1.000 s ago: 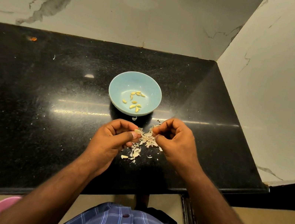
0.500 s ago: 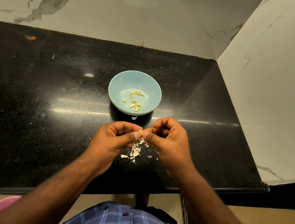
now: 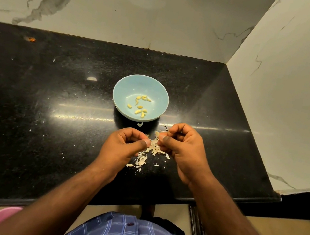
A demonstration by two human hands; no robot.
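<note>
One seed (image 3: 157, 133), pinched by right hand (image 3: 183, 152), points lengthwise at the bowl (image 3: 116, 98); left hand (image 3: 122, 148) curled, hold unclear.

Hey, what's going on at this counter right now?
A person stands at a black counter and shells small seeds by hand. The right hand pinches a pale seed at its fingertips. The left hand is close beside it with fingers curled; whether it holds anything is unclear. A heap of husks lies on the counter below the hands. Just beyond them, a blue bowl holds a handful of yellow kernels.
</note>
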